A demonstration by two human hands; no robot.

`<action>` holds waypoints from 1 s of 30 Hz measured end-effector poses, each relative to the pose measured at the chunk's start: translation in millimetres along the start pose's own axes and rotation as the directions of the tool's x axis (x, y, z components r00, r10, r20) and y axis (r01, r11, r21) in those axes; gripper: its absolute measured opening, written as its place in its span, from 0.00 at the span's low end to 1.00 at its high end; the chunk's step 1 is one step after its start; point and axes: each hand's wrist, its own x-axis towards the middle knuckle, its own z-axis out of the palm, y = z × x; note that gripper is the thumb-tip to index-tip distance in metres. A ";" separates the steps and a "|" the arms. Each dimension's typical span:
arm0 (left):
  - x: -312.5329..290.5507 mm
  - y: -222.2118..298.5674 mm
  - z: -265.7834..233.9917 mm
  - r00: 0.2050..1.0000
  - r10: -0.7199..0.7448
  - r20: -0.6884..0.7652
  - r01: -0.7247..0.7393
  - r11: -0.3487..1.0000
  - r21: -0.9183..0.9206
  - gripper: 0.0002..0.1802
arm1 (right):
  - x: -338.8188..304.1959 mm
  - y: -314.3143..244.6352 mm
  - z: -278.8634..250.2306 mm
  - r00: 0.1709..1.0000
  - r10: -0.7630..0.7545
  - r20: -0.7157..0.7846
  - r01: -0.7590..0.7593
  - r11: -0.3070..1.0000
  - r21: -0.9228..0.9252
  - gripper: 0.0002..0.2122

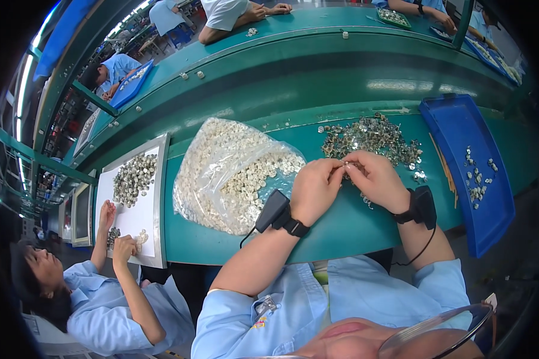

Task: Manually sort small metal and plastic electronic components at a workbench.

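Note:
My left hand (315, 190) and my right hand (378, 182) meet fingertip to fingertip over the green bench. Both are closed in a pinch; whatever sits between the fingers is too small and covered to make out. Just beyond them spreads a heap of small shiny metal parts (368, 139), some lying under and beside my right hand. Left of my left hand lies a clear plastic bag (212, 161) full of small white round parts, its mouth spilling toward me. Each of my wrists wears a black strapped device, the left one (274, 210) close to the bag.
A blue tray (498, 197) with a few small parts stands at the right, thin wooden sticks (443, 170) beside it. At the left, a co-worker's hands (123, 246) handle parts on a white board (153, 215). A raised green ledge (317, 75) runs behind; other people work beyond it.

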 end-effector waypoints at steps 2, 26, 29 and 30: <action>7.1 -6.2 3.3 1.000 -0.012 -0.014 0.012 1.000 -0.025 0.06 | 8.6 6.6 1.7 0.996 -0.077 -0.043 0.078 0.997 0.011 0.08; 46.8 -73.9 13.8 0.970 -0.183 0.160 0.235 0.873 -0.427 0.06 | 69.9 41.2 11.2 0.981 -0.187 -0.058 0.182 0.980 -0.076 0.07; 49.5 -76.1 15.1 0.957 -0.227 0.180 0.287 0.825 -0.487 0.06 | 73.3 47.5 12.7 0.976 -0.196 -0.092 0.192 0.980 -0.056 0.07; 50.1 -75.7 14.5 0.957 -0.227 0.181 0.288 0.824 -0.487 0.06 | 73.8 47.1 14.4 0.981 -0.153 -0.116 0.155 0.988 0.009 0.07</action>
